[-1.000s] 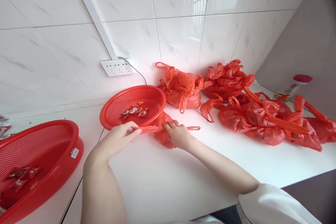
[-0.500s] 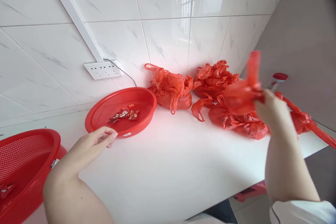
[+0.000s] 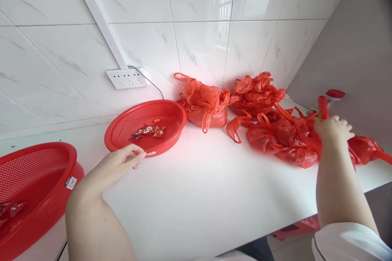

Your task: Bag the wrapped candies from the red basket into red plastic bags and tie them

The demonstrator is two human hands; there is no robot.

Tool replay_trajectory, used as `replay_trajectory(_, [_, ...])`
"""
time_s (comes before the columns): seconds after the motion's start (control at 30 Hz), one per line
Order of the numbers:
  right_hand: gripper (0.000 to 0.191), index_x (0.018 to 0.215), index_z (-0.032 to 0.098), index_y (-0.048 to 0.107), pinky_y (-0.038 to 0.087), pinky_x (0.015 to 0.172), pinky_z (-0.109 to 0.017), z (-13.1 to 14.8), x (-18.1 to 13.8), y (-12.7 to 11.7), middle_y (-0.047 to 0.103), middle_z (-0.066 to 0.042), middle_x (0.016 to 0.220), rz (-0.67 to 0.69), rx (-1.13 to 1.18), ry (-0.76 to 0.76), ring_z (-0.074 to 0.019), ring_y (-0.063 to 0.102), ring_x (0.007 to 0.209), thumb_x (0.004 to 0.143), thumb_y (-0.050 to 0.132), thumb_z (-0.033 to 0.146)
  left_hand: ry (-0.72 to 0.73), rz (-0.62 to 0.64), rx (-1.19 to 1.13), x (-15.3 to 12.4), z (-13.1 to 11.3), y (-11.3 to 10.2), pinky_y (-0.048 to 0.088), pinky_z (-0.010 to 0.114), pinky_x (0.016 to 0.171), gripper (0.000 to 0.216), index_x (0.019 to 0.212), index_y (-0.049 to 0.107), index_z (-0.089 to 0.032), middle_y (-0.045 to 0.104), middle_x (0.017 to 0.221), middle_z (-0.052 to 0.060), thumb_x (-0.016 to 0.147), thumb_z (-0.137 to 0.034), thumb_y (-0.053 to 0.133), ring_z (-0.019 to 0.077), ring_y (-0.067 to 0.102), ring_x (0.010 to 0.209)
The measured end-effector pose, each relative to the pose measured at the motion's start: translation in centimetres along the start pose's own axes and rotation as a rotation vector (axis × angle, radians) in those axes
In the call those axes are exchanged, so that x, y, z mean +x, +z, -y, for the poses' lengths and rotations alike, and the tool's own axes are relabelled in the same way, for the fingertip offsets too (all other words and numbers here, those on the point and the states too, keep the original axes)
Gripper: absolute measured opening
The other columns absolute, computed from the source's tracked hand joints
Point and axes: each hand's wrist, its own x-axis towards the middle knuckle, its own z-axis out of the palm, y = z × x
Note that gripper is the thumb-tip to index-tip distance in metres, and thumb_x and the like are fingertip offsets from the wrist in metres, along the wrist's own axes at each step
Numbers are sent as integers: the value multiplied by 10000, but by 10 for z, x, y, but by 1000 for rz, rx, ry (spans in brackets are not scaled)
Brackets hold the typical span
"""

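Observation:
My left hand (image 3: 128, 160) hovers by the front rim of a red plastic basket (image 3: 175, 134), fingers loosely bent and apart, with nothing in them. A few small wrapped packets (image 3: 148, 130) lie inside that basket. On the right, my right hand (image 3: 334, 129) reaches over a heap of knotted red plastic bags (image 3: 294, 134). Its fingers are spread, and the thumb side is partly hidden. An upright red bag handle (image 3: 323, 107) shows just behind this hand, beside the wrist-side knuckles.
A second red basket (image 3: 72, 157) with packets in it stands at the left edge. More filled red bags (image 3: 203, 104) lean near the tiled wall. A socket strip (image 3: 127, 78) is on the wall. A red-and-white object (image 3: 335, 94) stands at the back right.
My right hand has moved right and down with a red bag, which now lies on the heap, and its fingers have opened. My left hand stays by the basket; the view has shifted slightly.

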Motion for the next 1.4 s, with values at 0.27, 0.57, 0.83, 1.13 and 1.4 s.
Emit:
replay_trajectory(0.27, [461,1334,275,537,454,981,-439,149,-4,45,543,-86,1388,261,241,-330,-279,524,1236,878,489,226,40,63,62,-3,-16,-1,465,311,703,369,953,627,-257,680,842,35,851,-567,455,246,645,855])
replay_trajectory(0.57, [180,833,180,649,395,968,-452,246,-3,54,702,-111,906,219,167,-198,-253,614,897,837,473,215,75,-30,11,-8,-31,8,480,311,707,371,926,619,-275,687,958,26,859,-600,454,230,646,880])
replay_trajectory(0.83, [193,790,229,533,333,530,-233,333,-44,-38,564,32,601,359,754,-240,-120,447,505,866,560,403,187,4,-440,-2,-65,45,537,362,759,548,1152,602,-241,715,934,71,857,-675,444,249,690,875])
replay_trajectory(1.13, [168,931,208,590,387,548,-204,348,-64,-46,536,63,551,825,1179,-576,-87,457,495,925,539,368,236,-154,-989,14,-70,61,537,298,725,364,884,661,-192,704,901,51,823,-549,622,220,667,878])
replay_trajectory(1.4, [232,816,191,588,288,489,-216,321,-40,-35,449,58,557,556,996,-255,-89,369,505,918,515,386,26,-393,-1395,26,-52,44,532,289,675,294,844,666,-180,684,812,42,736,-449,714,217,671,804])
